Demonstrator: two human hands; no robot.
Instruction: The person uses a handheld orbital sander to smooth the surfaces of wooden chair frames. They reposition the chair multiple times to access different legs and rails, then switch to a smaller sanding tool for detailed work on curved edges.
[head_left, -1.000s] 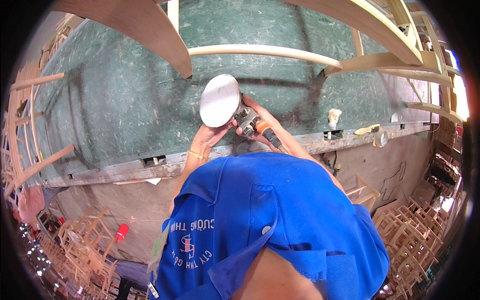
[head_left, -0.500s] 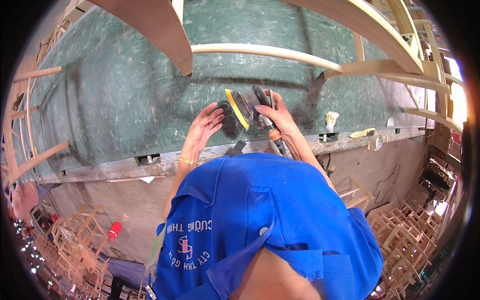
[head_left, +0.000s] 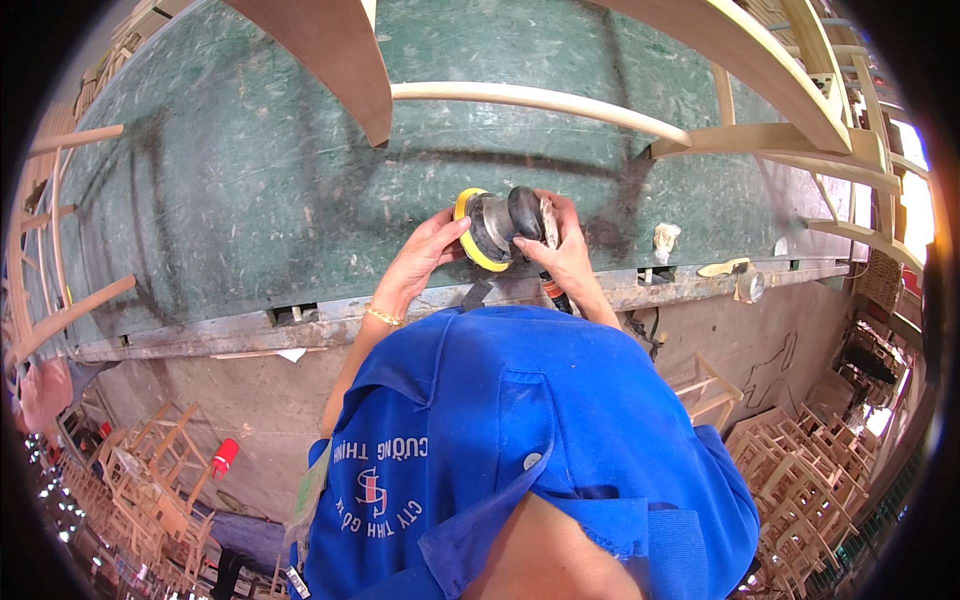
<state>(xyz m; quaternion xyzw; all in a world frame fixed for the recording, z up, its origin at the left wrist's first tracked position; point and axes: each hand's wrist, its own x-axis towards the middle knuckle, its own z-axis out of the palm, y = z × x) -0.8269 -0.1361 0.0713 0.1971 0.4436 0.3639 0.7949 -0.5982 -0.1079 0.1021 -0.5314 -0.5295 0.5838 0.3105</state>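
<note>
Scuffed green bench [head_left: 250, 200], wooden frames [head_left: 560, 103] beyond | sander [head_left: 493, 228] held over near side, yellow-edged pad [head_left: 484, 261] facing left, handle's long axis slanting down-right, bodyward | left hand [head_left: 420, 255] gripping pad's rim | right hand [head_left: 566, 257] wrapped round sander body

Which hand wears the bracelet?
The left hand, at the yellow pad of the sander: a gold-coloured bracelet circles its wrist. The right hand, holding the sander's body, shows none.

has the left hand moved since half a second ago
Yes: the left hand moved right, away from the bench-edge slot, and now touches the yellow-edged sander.
</note>
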